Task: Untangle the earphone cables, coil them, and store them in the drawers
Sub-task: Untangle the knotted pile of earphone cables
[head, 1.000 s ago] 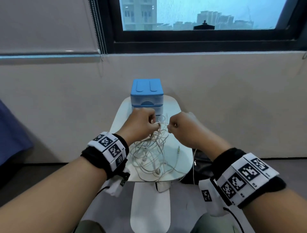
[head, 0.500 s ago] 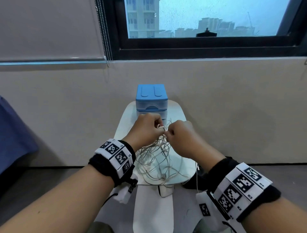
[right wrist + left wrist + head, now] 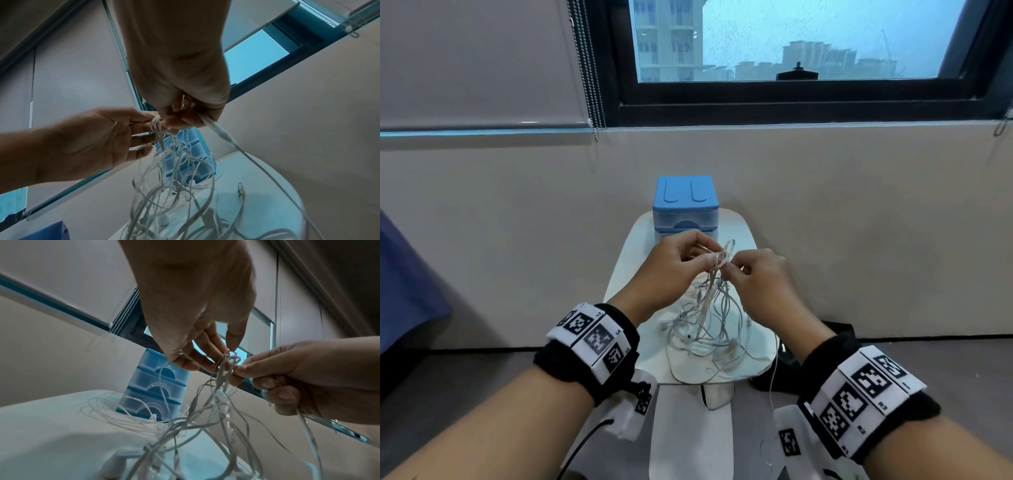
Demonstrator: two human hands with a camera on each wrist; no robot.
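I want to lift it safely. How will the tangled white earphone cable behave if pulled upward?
The earphone cable is probably floppy: its loops sag below both pinching hands. It looks light. The knot may tighten, and strands lying by the blue drawers could drag.

**Little room on the table**

The cables [image 3: 709, 325] sprawl over most of the table [image 3: 626, 260], loops reaching its near edge and one strand hanging off at 5 o'clock. The drawers [image 3: 686, 209] stand at 12 o'clock against the wall, their fronts partly screened by raised strands and by both hands, the left hand [image 3: 671, 270] and right hand [image 3: 760, 284], which meet just before them. Bare tabletop shows only along the 9 o'clock rim. A jack plug [image 3: 240, 189] lies loose at 3 o'clock.
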